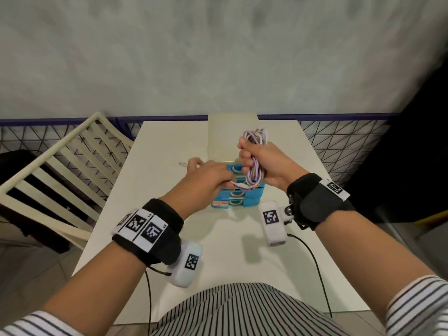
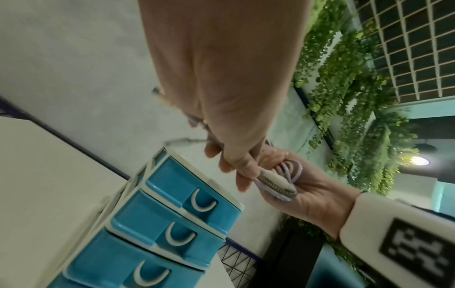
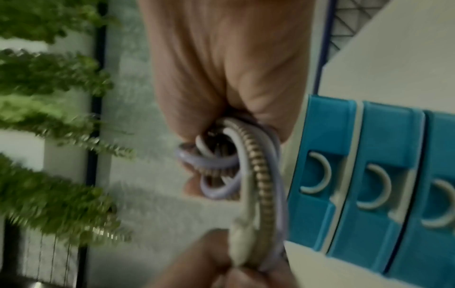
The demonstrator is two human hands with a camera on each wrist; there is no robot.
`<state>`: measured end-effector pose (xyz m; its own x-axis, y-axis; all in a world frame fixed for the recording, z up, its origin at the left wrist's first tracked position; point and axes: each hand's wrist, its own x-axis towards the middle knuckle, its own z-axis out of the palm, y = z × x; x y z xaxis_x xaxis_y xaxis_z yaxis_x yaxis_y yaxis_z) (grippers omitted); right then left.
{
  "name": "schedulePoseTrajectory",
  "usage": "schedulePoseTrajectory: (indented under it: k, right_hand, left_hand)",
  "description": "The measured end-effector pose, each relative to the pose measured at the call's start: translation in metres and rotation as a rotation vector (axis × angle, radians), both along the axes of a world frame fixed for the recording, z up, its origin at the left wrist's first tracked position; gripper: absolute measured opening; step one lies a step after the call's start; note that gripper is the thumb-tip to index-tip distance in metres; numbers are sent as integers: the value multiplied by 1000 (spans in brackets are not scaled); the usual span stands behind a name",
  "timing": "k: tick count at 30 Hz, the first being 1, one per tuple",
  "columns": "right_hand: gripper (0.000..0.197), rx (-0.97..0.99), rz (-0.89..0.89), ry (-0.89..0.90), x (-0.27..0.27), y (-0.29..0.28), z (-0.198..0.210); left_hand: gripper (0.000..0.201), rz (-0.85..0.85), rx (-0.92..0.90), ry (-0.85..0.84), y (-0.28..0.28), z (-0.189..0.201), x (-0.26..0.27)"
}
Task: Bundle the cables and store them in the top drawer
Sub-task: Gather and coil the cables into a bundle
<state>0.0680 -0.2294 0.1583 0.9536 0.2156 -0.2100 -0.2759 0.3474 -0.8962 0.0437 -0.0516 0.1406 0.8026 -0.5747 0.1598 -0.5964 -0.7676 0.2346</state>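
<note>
My right hand grips a looped bundle of lilac, white and braided cables in its fist, held upright over the small drawer unit. Loops stick out above and below the fist. My left hand pinches a white plug end of the cable at the bundle's lower loop. In the left wrist view the fingertips hold the braided cable end. The right wrist view shows the coils beside the blue drawers. All three blue drawers are closed.
The drawer unit stands mid-table on a white table, with a cream lid or box behind it. A cream slatted chair stands at the left. A wire fence runs behind the table. A small thin object lies left of the unit.
</note>
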Motion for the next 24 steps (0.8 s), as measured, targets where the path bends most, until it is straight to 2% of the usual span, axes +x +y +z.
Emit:
schedulePoseTrajectory:
  k: [2, 3, 5, 9, 11, 15, 21, 23, 24]
  right_hand:
    - [20, -201, 53, -44, -4, 1, 1]
    - [19, -251, 57, -42, -6, 1, 2]
    - [19, -236, 76, 5, -7, -2, 1]
    - [29, -219, 224, 71, -14, -3, 2]
    - [27, -228, 268, 96, -16, -3, 3]
    - [26, -164, 317, 122, -18, -5, 3]
    - [8, -258, 269, 49, -17, -2, 2]
    - [2, -316, 245, 26, -16, -1, 1]
    - [9, -345, 233, 9, -15, -1, -1]
  left_hand:
    - [13, -39, 44, -204, -1, 1, 0]
    - [18, -53, 46, -271, 0, 0, 1]
    - [20, -77, 41, -349, 2, 0, 0]
    - [21, -136, 52, -427, -3, 7, -8]
    - [19, -182, 29, -398, -5, 8, -10]
    - [38, -251, -75, -306, -3, 6, -13]
    - [19, -250, -146, -367, -1, -6, -11]
    - [16, -168, -238, -272, -3, -5, -15]
    - [15, -107, -303, -203, -4, -5, -18]
